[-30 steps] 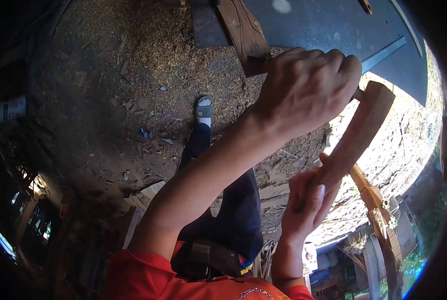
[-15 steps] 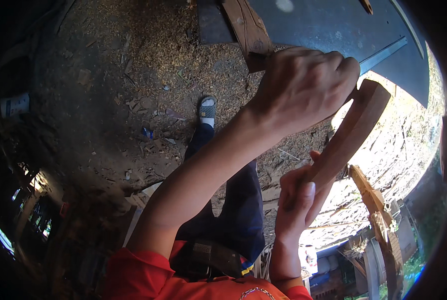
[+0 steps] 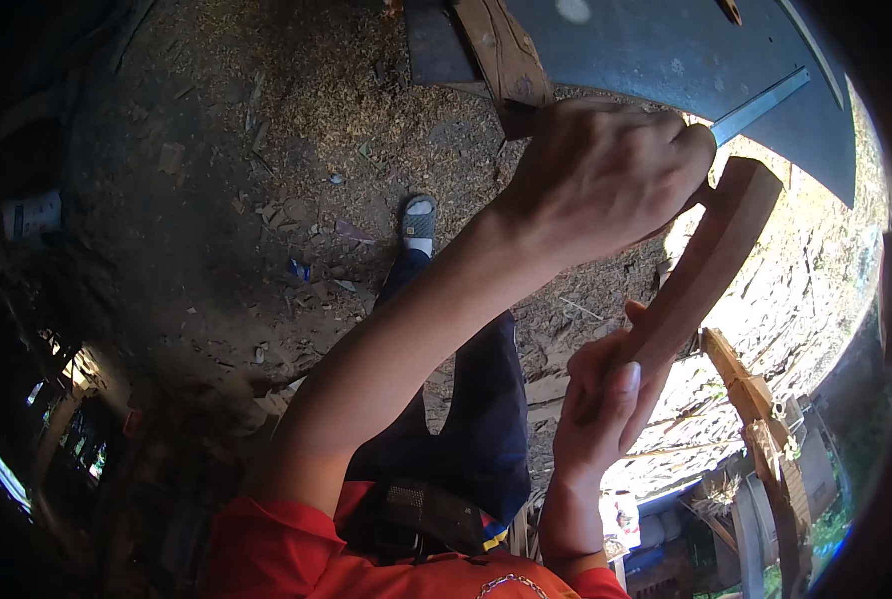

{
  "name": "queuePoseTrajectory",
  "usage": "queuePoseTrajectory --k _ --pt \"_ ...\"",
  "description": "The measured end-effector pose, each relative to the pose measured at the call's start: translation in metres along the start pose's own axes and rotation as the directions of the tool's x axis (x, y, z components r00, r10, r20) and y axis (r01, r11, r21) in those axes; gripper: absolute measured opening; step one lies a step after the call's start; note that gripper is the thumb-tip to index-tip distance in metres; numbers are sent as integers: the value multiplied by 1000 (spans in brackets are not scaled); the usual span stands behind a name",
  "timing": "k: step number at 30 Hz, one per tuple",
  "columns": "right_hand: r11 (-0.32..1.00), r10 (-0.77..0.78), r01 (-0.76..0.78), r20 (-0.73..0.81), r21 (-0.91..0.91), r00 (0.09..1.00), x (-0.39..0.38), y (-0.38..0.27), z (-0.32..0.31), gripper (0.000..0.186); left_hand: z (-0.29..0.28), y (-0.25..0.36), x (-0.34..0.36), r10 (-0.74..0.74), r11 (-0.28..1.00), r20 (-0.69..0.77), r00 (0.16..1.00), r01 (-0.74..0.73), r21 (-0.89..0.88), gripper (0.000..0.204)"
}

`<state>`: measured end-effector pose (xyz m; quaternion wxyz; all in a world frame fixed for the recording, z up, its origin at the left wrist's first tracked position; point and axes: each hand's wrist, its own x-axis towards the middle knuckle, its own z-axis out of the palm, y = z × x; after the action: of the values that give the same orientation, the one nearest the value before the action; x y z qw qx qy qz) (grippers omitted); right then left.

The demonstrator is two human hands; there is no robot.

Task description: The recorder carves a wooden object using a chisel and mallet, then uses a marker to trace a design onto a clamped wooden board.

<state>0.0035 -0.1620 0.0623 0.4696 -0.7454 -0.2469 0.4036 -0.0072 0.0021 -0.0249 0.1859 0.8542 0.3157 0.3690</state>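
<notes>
My left hand is closed in a fist, knuckles up, around a tool whose flat metal blade sticks out past the fingers to the upper right. The fist hides the tool's grip, so its exact kind does not show. A dark part of it comes out under the fist beside the upper end of a reddish-brown, slightly curved piece of wood. Fingers and thumb of my right hand wrap the lower end of that wood, holding it tilted up and to the right.
A dark flat panel lies beyond my hands, with a wooden board at its left edge. Wood shavings and scraps cover the ground around my foot. Rough split timber stands at the lower right, near brightly sunlit ground.
The metal blade has tipped slightly more upward. Both hands keep their grips, and the wood is almost where it was; the whole view has shifted a little.
</notes>
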Motion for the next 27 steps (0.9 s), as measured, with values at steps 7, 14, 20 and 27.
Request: queuePoseTrajectory --k 7,14,20,27 --pt "988 129 -124 -44 92 991 -8 2 7 66 -5 -3 -4 48 998 45 998 -45 -51 30" --pt "993 52 -45 -59 111 997 -14 5 18 67 -7 -6 -6 79 992 91 993 -68 -110 30" --pt "989 90 -90 8 118 996 -19 2 18 58 -8 -9 -6 153 982 13 988 -150 -117 17" --pt "977 124 -78 -229 200 966 -19 7 25 64 -12 -9 -10 101 995 157 982 -98 -23 31"
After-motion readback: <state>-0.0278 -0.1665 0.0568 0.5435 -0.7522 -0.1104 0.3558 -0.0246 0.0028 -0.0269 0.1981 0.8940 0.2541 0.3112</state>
